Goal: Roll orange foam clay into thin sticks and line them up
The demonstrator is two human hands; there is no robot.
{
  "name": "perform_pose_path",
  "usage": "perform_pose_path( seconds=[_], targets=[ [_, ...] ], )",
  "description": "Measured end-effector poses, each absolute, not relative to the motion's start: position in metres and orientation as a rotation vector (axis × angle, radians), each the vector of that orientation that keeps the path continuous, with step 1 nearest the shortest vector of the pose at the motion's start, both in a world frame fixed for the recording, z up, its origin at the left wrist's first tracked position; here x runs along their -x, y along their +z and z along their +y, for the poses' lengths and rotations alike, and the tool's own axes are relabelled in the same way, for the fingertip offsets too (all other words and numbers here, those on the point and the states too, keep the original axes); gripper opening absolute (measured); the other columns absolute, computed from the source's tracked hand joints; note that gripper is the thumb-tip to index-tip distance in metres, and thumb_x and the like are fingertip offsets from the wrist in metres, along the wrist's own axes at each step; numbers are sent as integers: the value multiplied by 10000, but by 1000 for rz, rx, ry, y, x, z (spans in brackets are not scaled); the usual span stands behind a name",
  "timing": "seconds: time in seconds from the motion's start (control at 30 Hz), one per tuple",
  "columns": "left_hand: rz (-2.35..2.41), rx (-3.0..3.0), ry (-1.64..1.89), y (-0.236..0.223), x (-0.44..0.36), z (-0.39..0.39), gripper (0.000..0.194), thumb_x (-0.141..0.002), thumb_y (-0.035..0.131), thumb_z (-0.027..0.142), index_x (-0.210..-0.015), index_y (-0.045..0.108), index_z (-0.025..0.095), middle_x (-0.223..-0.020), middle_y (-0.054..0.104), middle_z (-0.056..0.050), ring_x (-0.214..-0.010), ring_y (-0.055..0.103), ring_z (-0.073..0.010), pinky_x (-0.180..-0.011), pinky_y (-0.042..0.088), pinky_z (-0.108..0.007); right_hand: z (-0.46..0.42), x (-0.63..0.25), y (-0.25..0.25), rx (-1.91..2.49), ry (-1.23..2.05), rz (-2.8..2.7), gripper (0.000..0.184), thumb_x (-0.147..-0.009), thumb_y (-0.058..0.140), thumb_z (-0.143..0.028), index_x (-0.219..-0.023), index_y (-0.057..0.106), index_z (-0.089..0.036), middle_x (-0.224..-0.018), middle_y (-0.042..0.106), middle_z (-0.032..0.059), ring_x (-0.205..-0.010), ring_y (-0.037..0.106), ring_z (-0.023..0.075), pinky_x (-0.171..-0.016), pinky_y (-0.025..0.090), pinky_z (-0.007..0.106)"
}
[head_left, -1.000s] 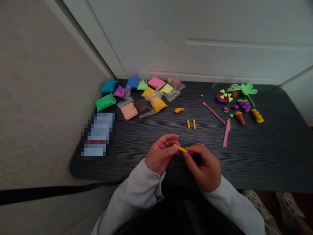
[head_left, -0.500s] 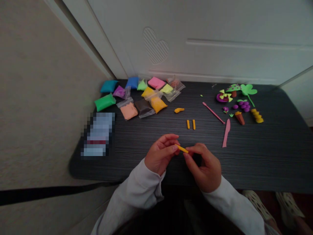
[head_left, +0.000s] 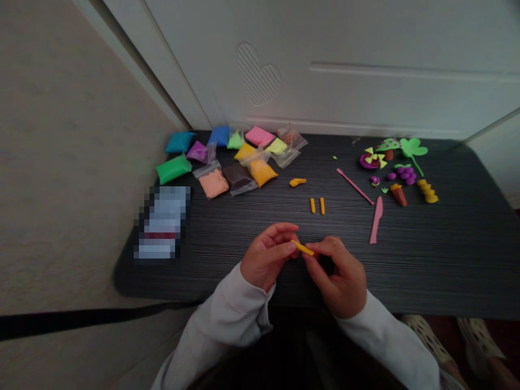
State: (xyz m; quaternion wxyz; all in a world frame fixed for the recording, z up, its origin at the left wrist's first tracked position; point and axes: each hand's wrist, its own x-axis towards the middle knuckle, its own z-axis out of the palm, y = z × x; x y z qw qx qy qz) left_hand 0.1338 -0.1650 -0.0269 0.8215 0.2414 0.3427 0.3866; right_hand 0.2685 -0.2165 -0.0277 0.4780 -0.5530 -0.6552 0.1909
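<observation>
A thin orange-yellow clay roll (head_left: 303,248) is held between my two hands above the table's near part. My left hand (head_left: 270,254) pinches its left end between thumb and fingers. On the other end, the thumb and index finger of my right hand (head_left: 339,276) are closed. Beyond them, two short orange clay sticks (head_left: 322,206) lie side by side on the dark table (head_left: 244,222). Farther back is a loose lump of orange clay (head_left: 298,183). To the right lie a pink plastic knife (head_left: 376,221) and a thin pink modelling tool (head_left: 355,186).
Several bags of coloured clay, among them an orange one (head_left: 263,171) and a green one (head_left: 174,169), lie at back left. A blurred-out flat object (head_left: 164,222) is at left. Clay figures, including purple grapes (head_left: 406,174) and a green flower (head_left: 413,147), stand at back right.
My right fingers have shifted very slightly along the clay roll. The left hand keeps its pinch, and the things on the table stay where they were.
</observation>
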Motion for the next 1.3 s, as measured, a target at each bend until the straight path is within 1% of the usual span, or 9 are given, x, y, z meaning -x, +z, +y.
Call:
perform_pose_path(
  seconds=[0.13, 0.3, 0.47, 0.63, 0.83, 0.93, 1.17, 1.3],
  targets=[
    [726, -516, 814, -27, -134, -165, 258, -620, 663, 127, -868, 602, 165, -694, 581, 15, -622, 549, -82, -651, 416, -244, -216, -268, -28, 1354, 443, -1636, 270, -719, 579, -126, -969, 554, -222, -792, 636, 16, -718, 569, 141, -695, 439, 333],
    [732, -532, 808, -27, -134, -166, 259, -621, 660, 128, -870, 600, 164, -678, 575, 14, -615, 546, -84, -647, 416, -247, -215, -268, -29, 1327, 436, -1641, 231, -729, 563, -121, -930, 573, -234, -755, 645, 1, -684, 576, 135, -689, 436, 334],
    [734, -518, 795, -28, -134, -166, 268, -603, 673, 117, -859, 606, 159, -687, 585, 11, -618, 551, -82, -636, 413, -230, -215, -268, -28, 1347, 441, -1660, 268, -723, 577, -138, -974, 558, -231, -825, 652, 20, -731, 579, 149, -701, 439, 341],
    [733, -516, 784, -27, -134, -166, 278, -587, 684, 107, -851, 615, 158, -694, 589, 11, -623, 550, -75, -627, 411, -211, -215, -268, -29, 1324, 440, -1678, 248, -724, 578, -114, -941, 570, -234, -768, 645, 0, -708, 573, 139, -709, 424, 345],
    [713, -508, 774, -27, -134, -166, 271, -591, 685, 104, -848, 621, 159, -697, 595, 9, -626, 552, -69, -629, 414, -197, -215, -268, -28, 1317, 436, -1684, 284, -714, 591, -119, -972, 556, -232, -810, 647, 9, -728, 573, 142, -714, 424, 347],
    [699, -507, 760, -27, -135, -166, 277, -586, 687, 94, -848, 622, 156, -699, 597, 9, -630, 554, -65, -629, 412, -186, -214, -268, -28, 1293, 421, -1689, 297, -702, 600, -98, -964, 557, -231, -788, 646, 4, -715, 571, 137, -717, 422, 348],
    [709, -511, 769, -27, -134, -166, 287, -606, 671, 119, -882, 601, 156, -681, 596, 7, -610, 549, -74, -626, 408, -208, -215, -268, -28, 1310, 418, -1672, 246, -715, 579, -100, -931, 573, -218, -756, 643, -1, -687, 568, 129, -701, 421, 332],
    [706, -513, 764, -27, -134, -165, 286, -605, 666, 112, -880, 598, 152, -675, 591, 11, -608, 548, -72, -621, 405, -204, -215, -268, -27, 1298, 429, -1672, 255, -710, 587, -104, -938, 562, -214, -771, 636, 6, -699, 562, 134, -699, 419, 336]
  ],
)
